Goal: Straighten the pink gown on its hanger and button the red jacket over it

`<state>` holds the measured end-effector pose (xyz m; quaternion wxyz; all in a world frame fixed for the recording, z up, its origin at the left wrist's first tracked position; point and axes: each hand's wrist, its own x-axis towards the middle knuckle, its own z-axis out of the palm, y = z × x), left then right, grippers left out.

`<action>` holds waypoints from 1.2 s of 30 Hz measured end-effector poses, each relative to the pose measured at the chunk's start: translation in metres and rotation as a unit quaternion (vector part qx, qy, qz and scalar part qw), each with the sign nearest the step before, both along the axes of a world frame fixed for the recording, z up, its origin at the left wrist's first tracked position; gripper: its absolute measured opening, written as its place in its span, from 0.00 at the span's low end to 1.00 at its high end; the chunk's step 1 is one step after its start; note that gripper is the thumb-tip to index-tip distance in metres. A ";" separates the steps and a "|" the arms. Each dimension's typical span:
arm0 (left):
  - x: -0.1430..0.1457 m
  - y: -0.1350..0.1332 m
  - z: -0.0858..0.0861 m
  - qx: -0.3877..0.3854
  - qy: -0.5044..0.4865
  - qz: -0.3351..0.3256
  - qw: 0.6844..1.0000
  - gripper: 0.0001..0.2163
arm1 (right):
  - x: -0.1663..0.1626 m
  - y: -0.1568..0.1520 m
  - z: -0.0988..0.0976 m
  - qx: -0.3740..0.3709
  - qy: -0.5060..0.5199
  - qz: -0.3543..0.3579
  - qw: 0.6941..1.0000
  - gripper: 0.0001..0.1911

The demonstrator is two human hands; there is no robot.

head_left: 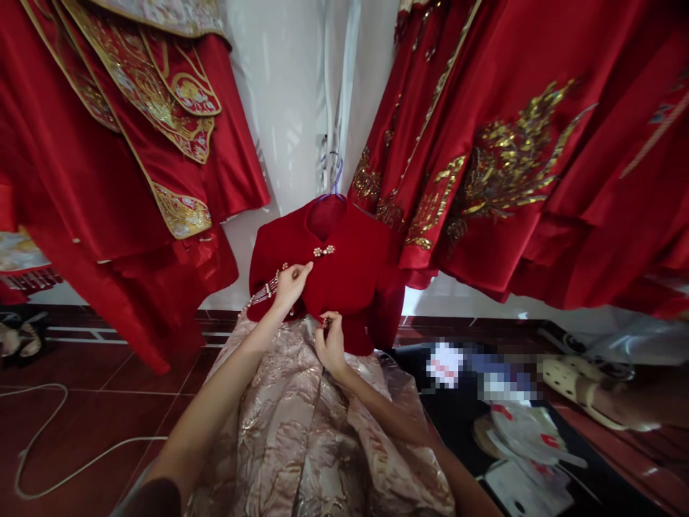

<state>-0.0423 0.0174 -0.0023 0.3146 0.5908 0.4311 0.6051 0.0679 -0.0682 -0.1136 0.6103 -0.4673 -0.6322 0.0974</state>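
Observation:
A red velvet jacket [352, 269] hangs on a purple hanger [337, 178], over a pinkish skirt with a raised shiny pattern [280, 416]. Near its collar sits a pearl-and-gold clasp [324, 250]. My left hand [292, 283] is closed in a pinch on the jacket's front, below that clasp. Beaded strands [263, 293] hang by the jacket's sleeve, just left of this hand. Lower down, my right hand [331, 345] has its fingers curled together at the jacket's front hem. A small red-gold glint shows at those fingertips; its exact shape is unclear.
Red embroidered garments [177, 143] hang at the left, and red sequined ones [500, 158] at the right. A dark surface [457, 424] at lower right bears packets [527, 438]. A person's foot in a pale clog [575, 388] is beside it. A white cable [67, 409] lies on the floor.

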 end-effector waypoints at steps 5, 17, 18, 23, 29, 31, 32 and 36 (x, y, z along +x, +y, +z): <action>0.009 0.007 0.045 0.217 0.309 0.050 0.925 0.11 | 0.003 -0.001 0.001 -0.002 0.015 -0.050 0.999 0.08; 0.003 0.027 0.075 0.388 0.570 0.011 0.724 0.10 | 0.024 0.002 0.060 0.105 -0.032 -0.029 0.994 0.08; 0.001 0.028 0.075 0.401 0.576 0.010 0.712 0.09 | 0.026 0.004 0.072 0.115 -0.033 -0.021 0.993 0.07; -0.006 0.036 0.075 0.444 0.613 0.022 0.653 0.10 | 0.025 0.034 0.136 0.133 -0.027 0.010 0.991 0.07; -0.012 0.035 0.074 0.370 0.585 0.099 0.715 0.10 | -0.005 0.089 0.196 -0.022 0.093 0.068 0.993 0.30; -0.014 0.033 0.076 0.313 0.562 0.150 0.751 0.12 | -0.014 0.098 0.202 -0.133 0.108 0.044 0.984 0.38; -0.016 0.033 0.077 0.285 0.549 0.182 0.764 0.15 | -0.017 0.101 0.202 -0.171 0.105 0.005 0.980 0.41; -0.019 0.037 0.088 0.216 0.518 0.264 0.784 0.21 | -0.005 0.104 0.183 -0.079 0.018 -0.163 0.983 0.46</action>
